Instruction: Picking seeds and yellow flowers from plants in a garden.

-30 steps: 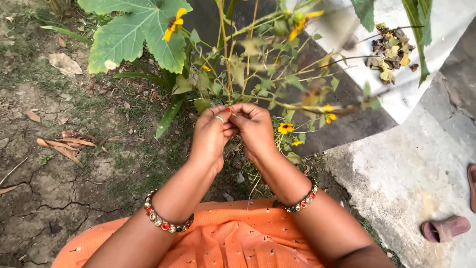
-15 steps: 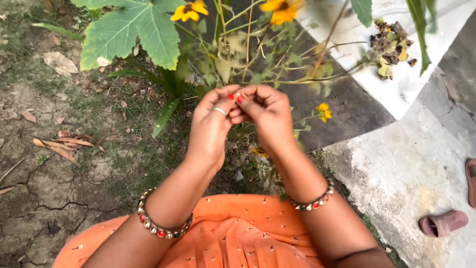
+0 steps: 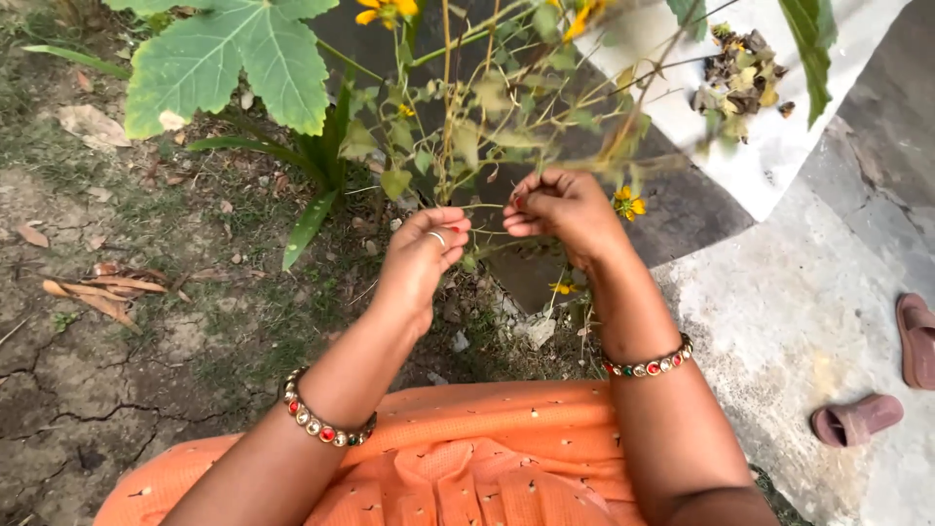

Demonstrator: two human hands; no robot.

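Here the cracked dirt ground (image 3: 88,390) fills the left of the view, and a pale concrete slab (image 3: 799,321) fills the right, with two pink sandals (image 3: 857,419) lying on it. An orange garment (image 3: 467,458) spreads across the bottom edge. From under it both forearms reach up and away toward a leggy flowering plant (image 3: 458,136), whose broad lobed leaf (image 3: 219,58) hangs at the upper left. The left forearm slants up to the right, the right forearm slants up to the left, and each wrist wears a jewelled bangle (image 3: 326,429). The left hand (image 3: 419,258) is bent at the wrist, its fingers curled in with the thumb against the fingertips (whether a bit of stem sits between them cannot be told). The right hand (image 3: 565,209) is just beside it, apart by a small gap, and its fingertips are pinched on a thin green stem (image 3: 487,206) that runs across between the two hands. A small yellow flower (image 3: 628,203) shows just beside the right hand's knuckles.
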